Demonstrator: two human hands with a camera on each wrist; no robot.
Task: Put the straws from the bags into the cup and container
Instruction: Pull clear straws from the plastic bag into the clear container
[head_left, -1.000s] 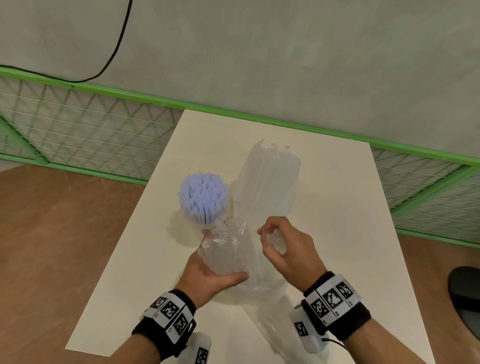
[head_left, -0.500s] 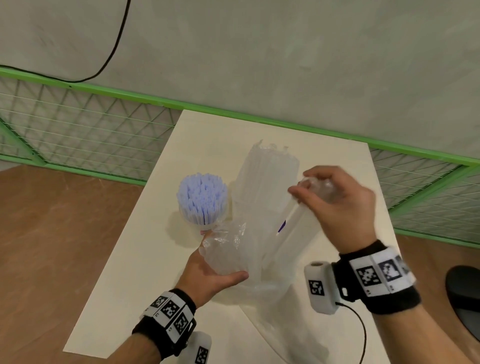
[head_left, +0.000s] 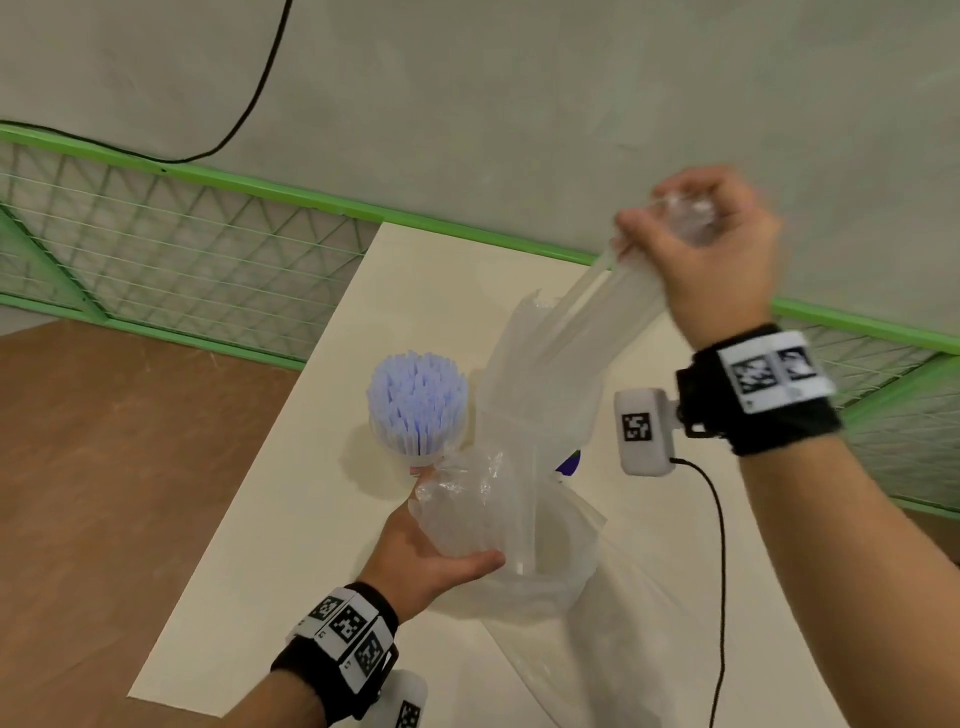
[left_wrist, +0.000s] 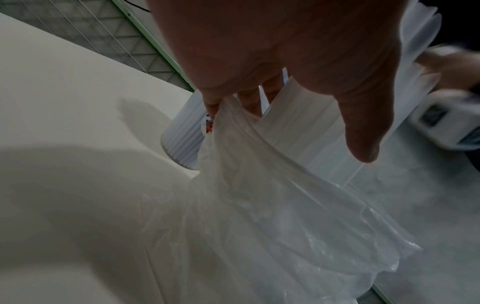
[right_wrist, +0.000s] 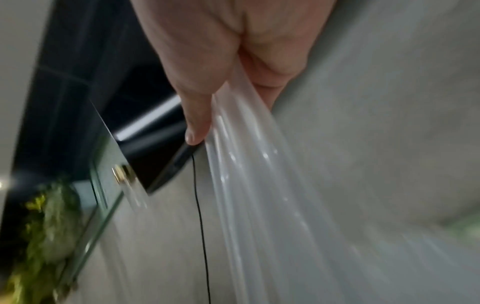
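My right hand (head_left: 691, 244) is raised high above the table and grips a bundle of clear straws (head_left: 587, 332) near their upper ends; the same straws (right_wrist: 259, 195) show blurred in the right wrist view. My left hand (head_left: 447, 551) holds the crumpled mouth of a clear plastic bag (head_left: 478, 514), also gripped at its bag edge (left_wrist: 246, 148). A cup (head_left: 415, 400) packed with pale blue straws stands left of the bag. Behind the bag stands a tall clear container (head_left: 535, 384) with clear straws in it.
The cream table (head_left: 260, 545) has its left edge close to the cup. More clear plastic sheet (head_left: 623, 649) lies at the near right. A green mesh fence (head_left: 182, 249) and a grey wall stand behind. My right wrist camera's black cable (head_left: 719, 571) hangs over the table.
My right hand has pulled a bundle of clear straws out of the bag, rising from beside my left hand to high up and to the right. My left hand stayed on the bag.
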